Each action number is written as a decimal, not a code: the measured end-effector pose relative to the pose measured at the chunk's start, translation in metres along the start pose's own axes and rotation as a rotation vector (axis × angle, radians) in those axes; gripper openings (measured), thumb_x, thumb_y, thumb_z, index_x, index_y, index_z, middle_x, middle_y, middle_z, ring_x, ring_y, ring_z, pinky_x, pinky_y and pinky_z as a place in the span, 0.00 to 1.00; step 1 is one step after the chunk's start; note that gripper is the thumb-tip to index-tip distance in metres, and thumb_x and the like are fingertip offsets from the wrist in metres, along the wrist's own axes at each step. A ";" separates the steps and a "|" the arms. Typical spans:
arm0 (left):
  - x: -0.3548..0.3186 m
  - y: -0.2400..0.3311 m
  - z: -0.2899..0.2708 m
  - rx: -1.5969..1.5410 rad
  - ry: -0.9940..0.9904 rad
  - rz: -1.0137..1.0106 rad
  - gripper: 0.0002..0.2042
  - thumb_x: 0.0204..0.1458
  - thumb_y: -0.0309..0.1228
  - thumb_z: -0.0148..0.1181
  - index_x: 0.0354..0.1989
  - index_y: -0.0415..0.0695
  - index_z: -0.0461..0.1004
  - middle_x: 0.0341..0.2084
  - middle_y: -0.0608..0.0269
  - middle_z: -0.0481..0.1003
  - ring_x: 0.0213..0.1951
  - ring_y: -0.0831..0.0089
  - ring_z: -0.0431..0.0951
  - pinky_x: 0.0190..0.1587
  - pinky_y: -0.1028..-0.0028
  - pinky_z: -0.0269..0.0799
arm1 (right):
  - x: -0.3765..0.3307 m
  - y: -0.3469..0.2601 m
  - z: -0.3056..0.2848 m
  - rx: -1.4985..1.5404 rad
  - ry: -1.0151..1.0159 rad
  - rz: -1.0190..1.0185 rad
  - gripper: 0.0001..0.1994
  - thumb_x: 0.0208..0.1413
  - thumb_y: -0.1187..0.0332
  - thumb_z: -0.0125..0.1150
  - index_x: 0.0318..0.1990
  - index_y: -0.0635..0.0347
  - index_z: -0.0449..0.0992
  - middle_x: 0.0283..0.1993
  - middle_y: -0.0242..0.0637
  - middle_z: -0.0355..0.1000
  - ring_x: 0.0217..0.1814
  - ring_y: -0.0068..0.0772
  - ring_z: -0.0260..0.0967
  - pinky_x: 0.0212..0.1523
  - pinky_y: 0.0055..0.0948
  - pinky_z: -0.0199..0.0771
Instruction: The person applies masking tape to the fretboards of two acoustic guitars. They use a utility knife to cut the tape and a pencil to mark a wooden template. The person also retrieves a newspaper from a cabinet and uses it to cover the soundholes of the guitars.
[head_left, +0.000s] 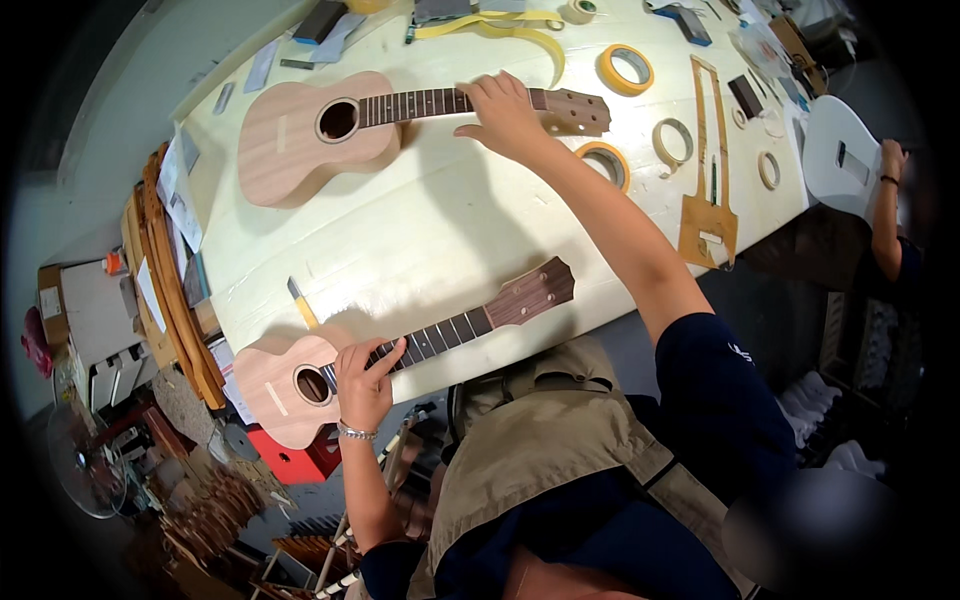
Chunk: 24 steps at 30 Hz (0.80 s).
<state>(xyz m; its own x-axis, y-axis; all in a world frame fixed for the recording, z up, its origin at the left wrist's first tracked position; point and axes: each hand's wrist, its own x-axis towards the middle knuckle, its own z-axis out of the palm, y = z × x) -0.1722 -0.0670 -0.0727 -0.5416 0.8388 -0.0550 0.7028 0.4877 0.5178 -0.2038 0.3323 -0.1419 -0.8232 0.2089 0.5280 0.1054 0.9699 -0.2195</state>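
Observation:
Two small unfinished ukuleles lie face up on the pale worktable, headstocks toward the right. The near ukulele (282,378) has a dark fretboard and sits along the front edge. My left hand (364,383), a chain bracelet at its wrist, is closed over its neck where this meets the body. Farther back lies the other ukulele (300,125). Across its neck, close to the headstock, rests my right hand (502,112); its fingers lie over the far edge and its thumb is stretched apart. The undersides of both necks are hidden.
Rolls of tape (625,70), a wooden template (708,225) and sanding blocks (320,20) lie on the worktable (440,210). A yellow-handled blade (303,303) is beside the near ukulele. A red box (290,455) stands below. Another person's hand (893,158) holds a white guitar-shaped body (835,150) at right.

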 end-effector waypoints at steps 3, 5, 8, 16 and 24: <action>0.001 -0.001 0.014 0.035 -0.016 0.043 0.29 0.33 0.16 0.51 0.47 0.57 0.76 0.38 0.63 0.71 0.41 0.60 0.68 0.51 0.61 0.60 | -0.070 0.001 -0.062 -0.111 -0.211 0.361 0.17 0.40 0.55 0.68 0.30 0.60 0.76 0.35 0.37 0.69 0.45 0.42 0.64 0.57 0.40 0.55; 0.003 -0.002 0.027 0.075 -0.039 0.067 0.29 0.35 0.16 0.51 0.49 0.58 0.74 0.40 0.62 0.71 0.43 0.61 0.68 0.55 0.58 0.57 | -0.126 0.011 -0.081 -0.299 -0.200 0.371 0.15 0.43 0.58 0.66 0.28 0.61 0.76 0.31 0.39 0.69 0.43 0.43 0.65 0.61 0.42 0.52; 0.013 0.003 0.033 0.078 -0.001 0.092 0.29 0.34 0.15 0.52 0.49 0.55 0.75 0.41 0.61 0.71 0.44 0.58 0.68 0.56 0.58 0.56 | -0.172 0.020 -0.093 -0.224 -0.247 0.352 0.11 0.48 0.64 0.63 0.34 0.63 0.74 0.34 0.42 0.72 0.45 0.40 0.68 0.61 0.41 0.55; 0.035 0.068 0.048 -0.595 0.267 -0.207 0.34 0.36 0.31 0.71 0.55 0.40 0.66 0.53 0.52 0.65 0.50 0.58 0.69 0.53 0.63 0.66 | -0.138 -0.109 -0.122 1.696 0.248 1.096 0.14 0.52 0.78 0.56 0.47 0.69 0.66 0.49 0.49 0.71 0.51 0.29 0.69 0.55 0.30 0.66; 0.049 0.103 0.084 -1.601 0.301 -0.637 0.10 0.52 0.24 0.58 0.41 0.34 0.71 0.32 0.58 0.75 0.32 0.73 0.78 0.39 0.75 0.76 | -0.156 -0.177 -0.130 1.567 0.113 1.003 0.18 0.51 0.80 0.55 0.52 0.68 0.67 0.54 0.43 0.69 0.55 0.30 0.66 0.59 0.33 0.61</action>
<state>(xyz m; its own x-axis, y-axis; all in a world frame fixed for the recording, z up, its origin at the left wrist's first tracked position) -0.0873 0.0444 -0.0942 -0.7176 0.4669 -0.5167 -0.6434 -0.1603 0.7486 -0.0220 0.1439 -0.0788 -0.7436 0.6278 -0.2299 -0.1324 -0.4753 -0.8698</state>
